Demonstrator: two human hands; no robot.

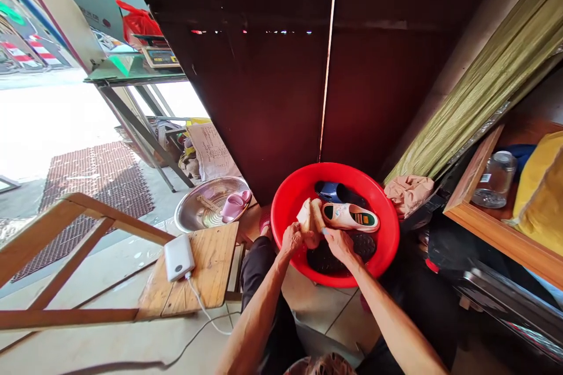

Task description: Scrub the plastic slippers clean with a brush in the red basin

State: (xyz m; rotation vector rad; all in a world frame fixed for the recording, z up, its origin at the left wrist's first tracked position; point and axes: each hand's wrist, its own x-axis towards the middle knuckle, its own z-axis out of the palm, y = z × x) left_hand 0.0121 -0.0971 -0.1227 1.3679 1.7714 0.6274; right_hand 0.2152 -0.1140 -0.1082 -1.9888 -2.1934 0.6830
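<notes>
Now, in the head view, the left hand (292, 238) holds a cream shoe (305, 214) over the red basin (391, 234). Close against it is the right hand (342, 243), with a blue bit (325, 231) showing; I cannot tell what it grips. A white shoe (342, 215), a blue shoe (329, 191) and a black sole (364, 245) lie in the basin.

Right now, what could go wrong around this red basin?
1. Any splash from the red basin might reach the white power bank on the wooden seat.
2. The white cable trails off the seat near the left leg; a snag could drag the power bank down.
3. The pale item in the left hand could slip.
</notes>
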